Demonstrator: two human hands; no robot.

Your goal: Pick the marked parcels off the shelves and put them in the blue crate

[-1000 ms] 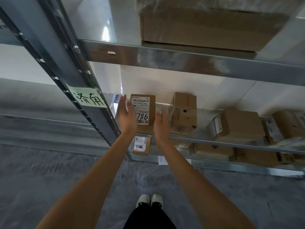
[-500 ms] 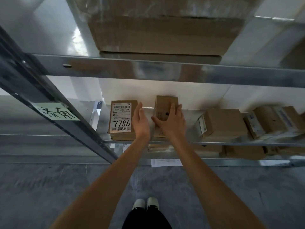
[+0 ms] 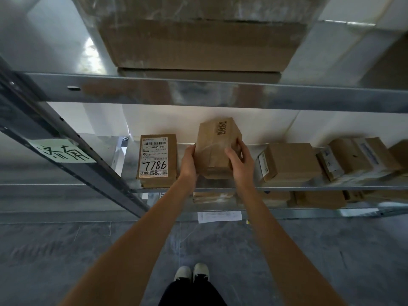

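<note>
A small brown cardboard parcel point(image 3: 215, 142) with a printed barcode near its top is tilted up off the middle shelf point(image 3: 287, 188). My left hand point(image 3: 189, 164) grips its left side and my right hand point(image 3: 239, 161) grips its right side, fingers curled round the edges. Just left of it stands another parcel point(image 3: 157, 160) with a white label reading 7786 in black marker. The blue crate is not in view.
Several more brown parcels point(image 3: 289, 163) lie on the shelf to the right, others on the shelf below. A large carton point(image 3: 198, 43) fills the shelf above. A dark upright post point(image 3: 72, 140) with a green note point(image 3: 61, 151) slants at left. Grey floor lies below.
Both hands have closed on the plain parcel and tipped it up and toward me. The view has moved closer to the shelf.
</note>
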